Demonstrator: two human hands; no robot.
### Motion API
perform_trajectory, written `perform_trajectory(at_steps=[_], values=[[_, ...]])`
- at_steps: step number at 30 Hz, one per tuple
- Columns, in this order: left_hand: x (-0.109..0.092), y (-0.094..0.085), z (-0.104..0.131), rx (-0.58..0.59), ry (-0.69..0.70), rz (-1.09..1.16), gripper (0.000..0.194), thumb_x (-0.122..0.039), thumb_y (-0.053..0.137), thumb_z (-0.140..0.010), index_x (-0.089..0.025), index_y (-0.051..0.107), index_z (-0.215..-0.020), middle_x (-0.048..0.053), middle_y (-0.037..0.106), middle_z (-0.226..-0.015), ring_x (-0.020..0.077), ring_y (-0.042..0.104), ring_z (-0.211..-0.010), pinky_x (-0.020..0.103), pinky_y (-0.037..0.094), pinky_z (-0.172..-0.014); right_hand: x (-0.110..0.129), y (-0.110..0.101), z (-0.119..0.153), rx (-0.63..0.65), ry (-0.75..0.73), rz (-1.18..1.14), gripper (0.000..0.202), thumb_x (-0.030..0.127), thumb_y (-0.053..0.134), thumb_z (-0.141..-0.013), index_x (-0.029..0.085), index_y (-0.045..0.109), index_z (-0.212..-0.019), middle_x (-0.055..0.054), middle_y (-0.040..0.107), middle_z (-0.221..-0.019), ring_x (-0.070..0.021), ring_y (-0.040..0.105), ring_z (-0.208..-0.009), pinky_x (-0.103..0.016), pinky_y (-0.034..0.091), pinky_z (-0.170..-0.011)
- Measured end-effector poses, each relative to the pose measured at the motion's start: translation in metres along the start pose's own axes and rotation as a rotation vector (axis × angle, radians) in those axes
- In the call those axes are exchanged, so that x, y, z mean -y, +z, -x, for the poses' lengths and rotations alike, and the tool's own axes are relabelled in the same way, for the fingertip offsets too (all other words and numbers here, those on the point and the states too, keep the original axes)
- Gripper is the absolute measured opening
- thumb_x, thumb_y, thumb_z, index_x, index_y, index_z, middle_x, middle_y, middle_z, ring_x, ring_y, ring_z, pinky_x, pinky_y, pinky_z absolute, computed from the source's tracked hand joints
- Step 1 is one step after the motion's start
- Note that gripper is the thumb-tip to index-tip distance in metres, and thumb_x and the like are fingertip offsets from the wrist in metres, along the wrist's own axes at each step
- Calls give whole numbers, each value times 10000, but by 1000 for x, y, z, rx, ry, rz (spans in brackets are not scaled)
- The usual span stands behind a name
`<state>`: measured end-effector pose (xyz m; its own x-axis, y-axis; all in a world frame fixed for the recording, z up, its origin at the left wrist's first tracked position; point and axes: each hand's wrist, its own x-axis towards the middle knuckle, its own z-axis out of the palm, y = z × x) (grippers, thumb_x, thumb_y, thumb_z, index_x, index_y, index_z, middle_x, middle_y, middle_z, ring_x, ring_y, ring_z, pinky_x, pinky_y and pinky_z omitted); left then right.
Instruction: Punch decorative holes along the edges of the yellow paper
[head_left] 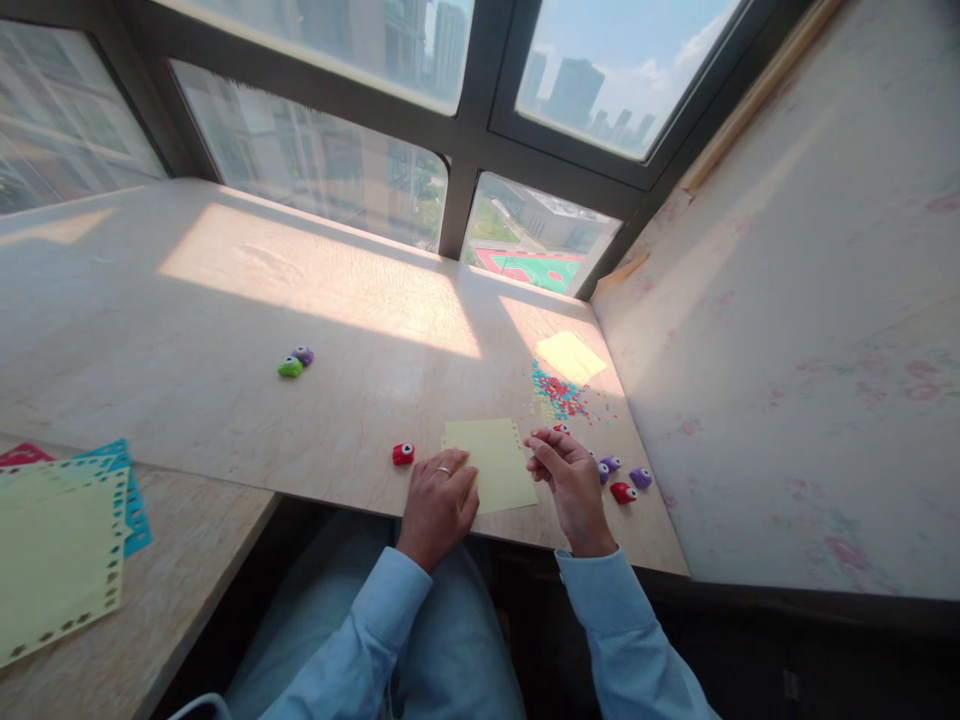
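Note:
A pale yellow sheet of paper [499,465] lies near the front edge of the marble-patterned counter, with small punched holes along its top and right edges. My left hand [441,503], a ring on one finger, rests over the sheet's left side with curled fingers pressing and holding it. Just past the right edge, my right hand [571,482] is closed in a pinch; whatever is between the fingertips is too small to make out. A red craft punch [403,454] stands left of my left hand. Another red punch [561,429] is partly hidden behind my right fingers.
Purple punches [640,477] and a red one [623,492] sit right of my right hand. Red, blue and yellow paper bits [562,395] lie scattered before a yellow sheet [571,357]. Green [289,367] and purple [303,355] punches stand farther left. Punched sheets [56,555] lie at lower left.

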<state>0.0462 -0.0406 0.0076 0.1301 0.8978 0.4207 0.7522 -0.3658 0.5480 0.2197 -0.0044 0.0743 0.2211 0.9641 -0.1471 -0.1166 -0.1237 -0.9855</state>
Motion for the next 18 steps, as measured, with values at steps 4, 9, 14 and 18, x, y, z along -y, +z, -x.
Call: perform_trajectory(at_steps=[4,9,14,18], values=[[0,1,0,-8,1,7,133,-162,591,-835,-204,684,-920,90,679,-1155,286,587,-1126,469,444,-926,3,0,-4,-15,19,-41,279,299,828,-594,165,690,-796,5,659,-672,-88,548,-520,-207,374,-454],[1,1,0,-11,9,2,136,-162,574,-843,-205,678,-920,92,676,-1158,288,587,-1119,471,445,-913,6,-5,-14,-49,47,-208,288,274,823,-585,183,655,-800,15,672,-706,-64,523,-492,-185,362,-429],[1,1,0,-11,15,1,134,-156,568,-846,-203,672,-915,90,676,-1157,286,586,-1115,465,443,-909,12,-20,-33,-107,103,-346,317,307,842,-560,209,616,-761,49,632,-612,-67,489,-430,-171,281,-354],[1,1,0,-14,16,-1,134,-151,571,-844,-202,672,-915,87,678,-1155,286,586,-1120,467,439,-915,14,-34,-41,-106,181,-376,325,492,773,-666,210,621,-724,51,601,-572,-60,424,-372,-183,205,-311]])
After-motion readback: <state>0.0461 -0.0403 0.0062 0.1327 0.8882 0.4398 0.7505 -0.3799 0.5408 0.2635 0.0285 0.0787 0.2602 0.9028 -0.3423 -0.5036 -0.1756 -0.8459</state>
